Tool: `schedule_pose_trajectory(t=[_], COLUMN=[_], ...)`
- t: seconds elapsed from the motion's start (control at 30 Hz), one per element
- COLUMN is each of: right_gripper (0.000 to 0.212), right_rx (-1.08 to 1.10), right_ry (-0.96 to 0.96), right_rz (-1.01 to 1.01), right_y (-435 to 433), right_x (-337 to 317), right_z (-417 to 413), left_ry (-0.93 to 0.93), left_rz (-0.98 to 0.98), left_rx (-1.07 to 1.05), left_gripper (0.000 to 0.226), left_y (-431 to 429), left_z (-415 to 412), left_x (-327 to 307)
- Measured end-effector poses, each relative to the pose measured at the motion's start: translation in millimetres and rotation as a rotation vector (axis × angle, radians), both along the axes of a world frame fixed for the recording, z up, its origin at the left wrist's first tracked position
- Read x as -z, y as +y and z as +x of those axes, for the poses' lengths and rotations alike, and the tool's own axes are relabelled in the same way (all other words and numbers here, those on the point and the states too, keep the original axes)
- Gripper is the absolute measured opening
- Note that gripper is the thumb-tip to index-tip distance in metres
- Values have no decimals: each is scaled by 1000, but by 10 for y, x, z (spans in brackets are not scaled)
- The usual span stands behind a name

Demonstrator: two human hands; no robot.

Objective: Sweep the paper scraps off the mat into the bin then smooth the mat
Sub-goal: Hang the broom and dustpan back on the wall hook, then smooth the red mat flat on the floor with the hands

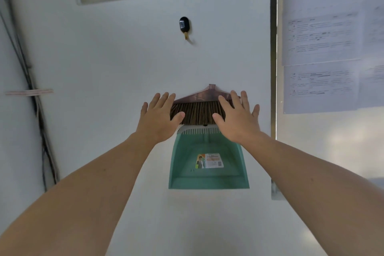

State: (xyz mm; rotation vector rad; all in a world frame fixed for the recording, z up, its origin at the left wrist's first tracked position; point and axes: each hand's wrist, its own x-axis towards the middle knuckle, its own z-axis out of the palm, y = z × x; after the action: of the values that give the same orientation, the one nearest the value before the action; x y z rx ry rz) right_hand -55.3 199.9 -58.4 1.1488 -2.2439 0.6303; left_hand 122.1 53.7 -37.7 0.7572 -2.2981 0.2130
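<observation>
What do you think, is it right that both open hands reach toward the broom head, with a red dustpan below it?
Not quite: the head view shows the dustpan is green, not red. The open left hand and right hand do reach toward the broom head above it.

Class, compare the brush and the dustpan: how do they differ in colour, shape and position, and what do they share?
The brush is brown with bristles; the dustpan is green plastic. The brush head is triangular; the dustpan is a wide scoop bearing a label. The brush sits higher in view than the dustpan. Both lie against the white surface.
</observation>
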Motion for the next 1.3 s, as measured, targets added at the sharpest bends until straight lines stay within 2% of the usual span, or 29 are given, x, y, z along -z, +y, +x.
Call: schedule_pose_trajectory(t=[0.3, 0.53, 0.8, 1.0, 1.3], right_gripper=[59, 59, 58, 60, 60], right_rx=[17, 42, -9, -92, -123], right_ry=[-93, -203, -345, -439, -656], right_rz=[78, 178, 344, 444, 562], right_y=[848, 1508, 2269, 3010, 4214], right_x=[572, 1243, 2595, 3672, 5386], right_z=[1084, 1550, 1708, 1771, 1916], left_ry=[4, 16, -92, -210, -271], left_rz=[120, 234, 424, 542, 752], left_rx=[64, 63, 15, -98, -220], left_gripper=[66, 66, 66, 66, 67], left_y=[845, 1412, 2239, 3229, 4573], left_z=[933, 1360, 1615, 1614, 1687], left_x=[602, 1333, 2779, 3900, 5640])
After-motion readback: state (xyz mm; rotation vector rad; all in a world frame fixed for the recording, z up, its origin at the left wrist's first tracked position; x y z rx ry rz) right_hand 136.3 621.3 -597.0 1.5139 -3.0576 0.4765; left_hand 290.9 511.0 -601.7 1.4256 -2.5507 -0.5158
